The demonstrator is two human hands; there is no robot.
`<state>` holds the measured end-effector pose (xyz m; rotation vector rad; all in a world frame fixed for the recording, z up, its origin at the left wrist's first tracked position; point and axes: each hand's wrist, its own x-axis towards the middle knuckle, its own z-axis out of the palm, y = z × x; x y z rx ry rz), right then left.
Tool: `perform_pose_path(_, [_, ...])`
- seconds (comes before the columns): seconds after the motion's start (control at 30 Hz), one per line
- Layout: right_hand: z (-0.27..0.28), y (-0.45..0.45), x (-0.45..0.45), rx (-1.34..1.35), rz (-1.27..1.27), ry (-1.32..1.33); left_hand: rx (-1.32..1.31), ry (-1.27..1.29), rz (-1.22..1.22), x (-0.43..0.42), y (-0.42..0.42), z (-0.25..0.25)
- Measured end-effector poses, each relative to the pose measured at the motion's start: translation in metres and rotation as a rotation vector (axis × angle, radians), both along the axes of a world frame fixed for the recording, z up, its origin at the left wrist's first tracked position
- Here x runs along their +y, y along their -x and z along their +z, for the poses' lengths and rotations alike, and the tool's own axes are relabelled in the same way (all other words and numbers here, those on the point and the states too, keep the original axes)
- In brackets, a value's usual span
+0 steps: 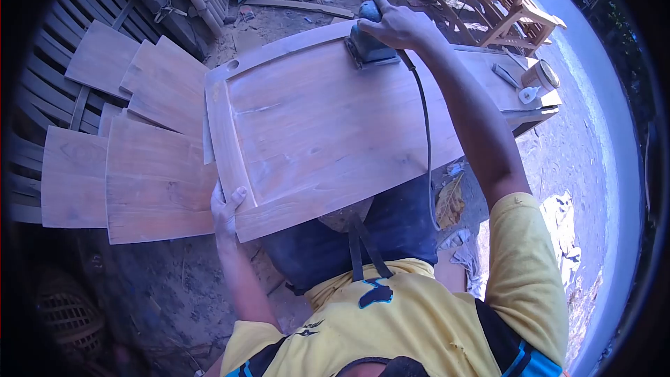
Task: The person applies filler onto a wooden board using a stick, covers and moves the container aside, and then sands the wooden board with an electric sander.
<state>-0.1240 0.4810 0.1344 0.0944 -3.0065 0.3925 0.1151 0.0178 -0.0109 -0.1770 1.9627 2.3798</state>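
A wooden door panel [328, 126] with a framed edge lies across the middle of the head view, over my lap. My right hand [401, 26] is closed around the top of an electric sander [370, 49]. The sander's flat base rests on the far side of the panel, near the frame rail. Its black cord [426, 122] hangs from the tool across the panel and down past my leg. My left hand [227, 209] grips the panel's near left corner, thumb on top and the other fingers partly hidden at the edge.
Several loose wooden boards [160, 185] overlap on a slatted bench [35, 108] at the left. A can [541, 77] and a small white-capped container [528, 94] stand at the right on a wooden surface. Slatted wooden chairs [488, 0] stand behind. A woven basket [70, 318] sits lower left.
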Motion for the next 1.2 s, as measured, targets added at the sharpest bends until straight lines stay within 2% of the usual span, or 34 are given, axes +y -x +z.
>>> perform_pose_path(0.1, [0.001,-0.010,-0.079,-0.008,0.145,0.118,-0.005,0.034,-0.019,-0.004,0.001,-0.003])
perform_pose_path(0.17, [0.012,-0.027,-0.124,-0.066,0.248,0.099,0.025,0.054,-0.018,-0.005,0.001,-0.006])
perform_pose_path(0.3, [0.022,-0.046,-0.130,-0.129,0.374,0.075,0.030,0.045,0.002,-0.006,0.001,-0.009])
perform_pose_path(0.43, [0.000,-0.018,-0.049,-0.022,0.212,0.080,0.034,0.060,-0.010,-0.004,0.001,-0.006])
perform_pose_path(0.5, [0.018,-0.024,-0.001,-0.067,0.068,0.002,0.037,0.057,0.009,-0.004,0.000,-0.003])
perform_pose_path(0.57, [-0.012,0.000,0.055,0.025,0.007,0.021,-0.005,0.031,0.002,0.000,-0.001,0.003])
perform_pose_path(0.7, [-0.014,-0.016,0.074,0.086,-0.018,0.000,-0.004,0.029,0.046,0.003,0.000,0.000])
perform_pose_path(0.8, [-0.008,-0.049,0.021,0.090,0.048,-0.051,0.003,0.038,0.013,-0.002,-0.001,-0.006])
perform_pose_path(0.87, [0.001,-0.074,-0.037,-0.052,0.074,0.019,-0.057,0.025,0.042,0.003,-0.001,0.003])
perform_pose_path(1.0, [0.000,-0.121,-0.132,-0.018,0.376,0.147,-0.104,0.003,0.029,0.010,-0.004,0.013])
perform_pose_path(1.07, [0.018,-0.149,-0.146,-0.097,0.471,0.125,-0.045,0.001,0.045,0.003,-0.001,0.005])
perform_pose_path(1.17, [0.012,-0.162,-0.131,-0.103,0.472,0.120,-0.069,-0.013,0.033,0.003,-0.002,0.002])
perform_pose_path(1.2, [0.010,-0.161,-0.113,-0.074,0.390,0.102,-0.076,-0.018,0.042,0.003,-0.005,0.002])
